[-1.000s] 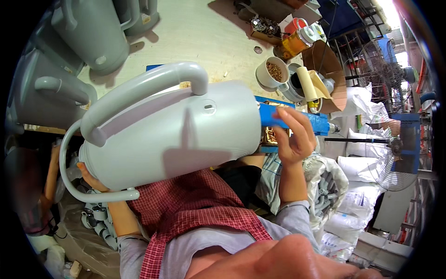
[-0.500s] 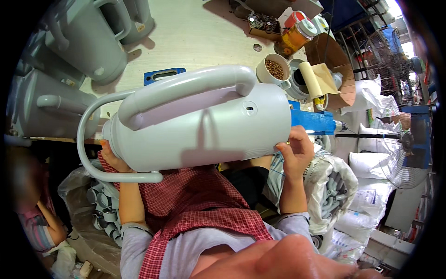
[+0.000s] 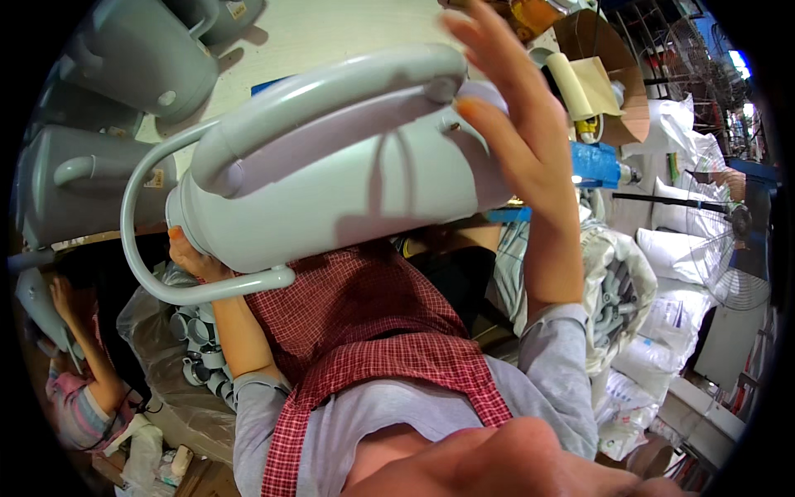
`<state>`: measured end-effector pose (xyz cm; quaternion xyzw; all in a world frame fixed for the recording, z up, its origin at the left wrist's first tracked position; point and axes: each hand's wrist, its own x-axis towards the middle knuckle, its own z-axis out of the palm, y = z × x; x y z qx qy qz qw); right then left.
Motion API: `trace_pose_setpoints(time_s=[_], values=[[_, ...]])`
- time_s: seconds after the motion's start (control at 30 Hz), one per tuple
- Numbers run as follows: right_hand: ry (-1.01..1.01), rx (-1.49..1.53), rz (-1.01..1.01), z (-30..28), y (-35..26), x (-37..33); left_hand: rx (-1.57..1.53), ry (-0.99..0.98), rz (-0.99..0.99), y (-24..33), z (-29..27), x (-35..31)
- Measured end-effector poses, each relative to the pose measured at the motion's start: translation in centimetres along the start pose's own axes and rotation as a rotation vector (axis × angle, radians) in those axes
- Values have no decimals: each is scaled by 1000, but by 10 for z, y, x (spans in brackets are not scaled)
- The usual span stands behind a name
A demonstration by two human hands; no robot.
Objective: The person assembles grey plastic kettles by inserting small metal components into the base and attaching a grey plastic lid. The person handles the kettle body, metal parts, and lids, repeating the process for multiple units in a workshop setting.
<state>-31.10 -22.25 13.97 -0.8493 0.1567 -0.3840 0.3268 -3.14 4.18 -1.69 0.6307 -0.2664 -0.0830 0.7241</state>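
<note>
A large pale grey plastic can (image 3: 331, 190) lies on its side across my lap, with a thick rounded handle (image 3: 323, 95) on its upper side and a thin curved tube (image 3: 132, 215) looping round its left end. My left hand (image 3: 197, 257) grips the narrow left end from below. My right hand (image 3: 530, 124) is raised at the right end, fingers spread and slightly blurred, with the thumb close to the can's surface. A small brass-coloured piece, like a screw head (image 3: 454, 127), shows in the small hole near the handle's right foot. My right hand partly covers that end.
Several grey jugs (image 3: 124, 58) stand at the left of the pale table (image 3: 331, 25). At right are a cardboard box (image 3: 633, 83), a yellowish roll (image 3: 570, 87) and a blue tool (image 3: 595, 164). Sacks of grey parts (image 3: 617, 302) flank me. A co-worker's arm (image 3: 91, 373) is at far left.
My right hand has left the can's lower right edge and risen over its right end. The can has moved up and tilted, right end higher. A brass-coloured piece now shows in the hole.
</note>
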Motion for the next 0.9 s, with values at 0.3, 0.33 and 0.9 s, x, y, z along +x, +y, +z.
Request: trace_pose_setpoints(time_s=[0.3, 0.33, 0.9], values=[[-23, 383, 157, 0, -2, -11, 42, -18, 4, 4, 4, 12], [-43, 377, 145, -1, 0, -12, 35, -20, -13, 6, 4, 12], [-85, -142, 211, -11, -11, -27, 41, 57, -81, 12, 9, 4]])
